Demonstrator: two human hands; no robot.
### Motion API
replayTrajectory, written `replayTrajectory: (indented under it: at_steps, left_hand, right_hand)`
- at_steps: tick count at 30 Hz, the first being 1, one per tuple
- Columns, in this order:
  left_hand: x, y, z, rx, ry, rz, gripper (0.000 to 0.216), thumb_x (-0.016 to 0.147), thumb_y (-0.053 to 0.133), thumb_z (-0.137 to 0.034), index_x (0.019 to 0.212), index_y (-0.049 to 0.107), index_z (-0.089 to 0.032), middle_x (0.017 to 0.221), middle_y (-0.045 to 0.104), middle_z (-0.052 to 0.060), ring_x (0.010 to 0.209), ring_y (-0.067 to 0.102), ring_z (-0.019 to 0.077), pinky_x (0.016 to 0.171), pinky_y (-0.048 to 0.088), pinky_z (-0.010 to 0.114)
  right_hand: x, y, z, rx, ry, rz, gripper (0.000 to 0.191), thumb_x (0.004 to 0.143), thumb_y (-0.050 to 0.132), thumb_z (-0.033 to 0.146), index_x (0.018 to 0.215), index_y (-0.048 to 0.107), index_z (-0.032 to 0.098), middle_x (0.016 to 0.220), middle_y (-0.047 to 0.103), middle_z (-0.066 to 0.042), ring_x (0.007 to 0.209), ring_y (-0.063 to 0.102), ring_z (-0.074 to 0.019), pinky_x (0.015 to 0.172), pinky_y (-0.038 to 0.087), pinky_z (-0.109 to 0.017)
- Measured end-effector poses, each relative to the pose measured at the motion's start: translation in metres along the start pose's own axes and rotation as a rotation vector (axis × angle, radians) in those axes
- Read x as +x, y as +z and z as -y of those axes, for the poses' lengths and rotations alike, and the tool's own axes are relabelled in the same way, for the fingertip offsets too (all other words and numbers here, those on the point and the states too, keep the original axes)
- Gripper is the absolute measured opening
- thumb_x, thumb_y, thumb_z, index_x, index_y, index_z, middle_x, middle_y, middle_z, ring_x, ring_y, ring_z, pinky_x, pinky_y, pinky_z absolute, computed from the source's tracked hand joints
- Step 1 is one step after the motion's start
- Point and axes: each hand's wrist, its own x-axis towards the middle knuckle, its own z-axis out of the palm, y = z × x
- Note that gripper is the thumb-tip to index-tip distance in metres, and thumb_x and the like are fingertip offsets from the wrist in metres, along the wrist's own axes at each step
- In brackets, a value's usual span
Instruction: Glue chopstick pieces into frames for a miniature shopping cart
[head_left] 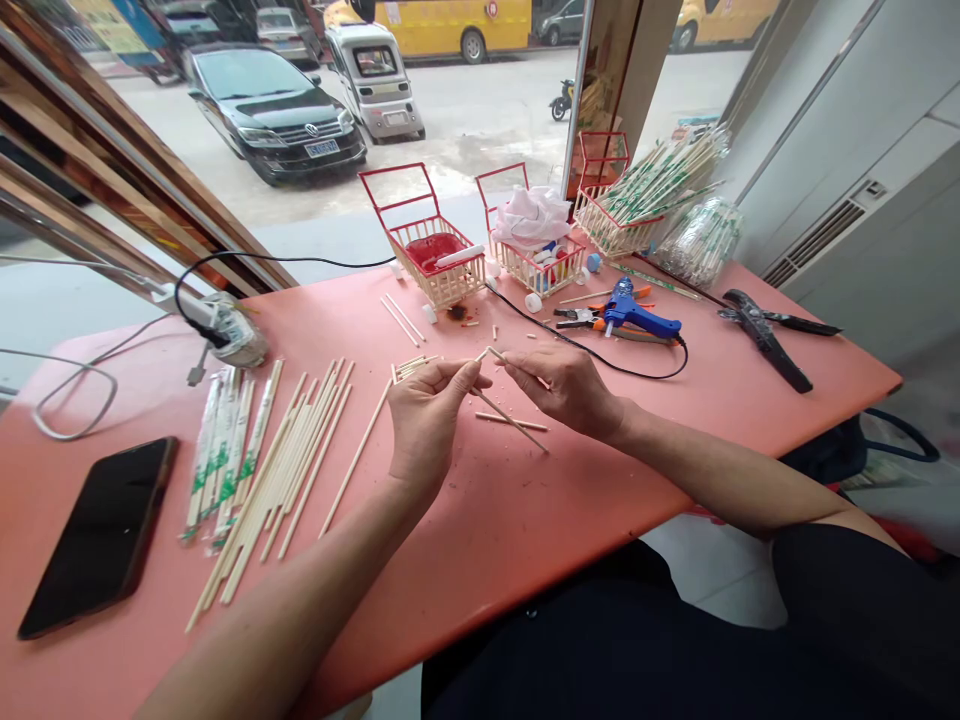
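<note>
My left hand (429, 415) is closed in a pinch over the pink table (487, 520), holding a bundle of short wooden sticks (415, 366) that pokes out to its left. My right hand (564, 385) is also pinched, gripping a thin wooden stick (517, 422) whose long end slants down to the right and whose top end (491, 351) sits between the two hands. The fingertips of both hands nearly meet. Loose chopsticks (289, 465) lie spread on the table left of my left hand.
Wrapped chopsticks (221, 450) and a black phone (101, 530) lie at the left. A blue glue gun (634, 312) with its black cord, pliers, and three small stick-built carts (442, 262) stand at the back. A power strip (225, 325) sits back left.
</note>
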Motion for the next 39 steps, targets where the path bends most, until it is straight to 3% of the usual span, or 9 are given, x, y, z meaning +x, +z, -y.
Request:
replayTrajectory:
  at_steps: [11,39]
  left_hand:
    - [0.0003,-0.0013,0.002,0.022,0.001,0.001,0.02,0.081,0.089,-0.042,0.076,0.085,-0.022,0.076,0.082,0.006,0.074,0.072,0.0207,0.079,0.058,0.035]
    - [0.0001,-0.0004,0.0002,0.015,0.005,0.011,0.021,0.082,0.089,-0.041,0.074,0.084,-0.023,0.075,0.081,0.006,0.074,0.072,0.0209,0.08,0.059,0.036]
  right_hand:
    - [0.0003,-0.0008,0.0005,0.032,0.033,0.013,0.036,0.118,0.053,0.037,0.105,0.084,0.023,0.09,0.079,-0.008,0.093,0.073,-0.0224,0.094,0.056,-0.034]
    - [0.0006,-0.0016,0.001,-0.004,0.004,0.023,0.036,0.119,0.051,0.033,0.105,0.082,0.021,0.093,0.082,-0.009,0.089,0.073,-0.0211,0.088,0.054,-0.033]
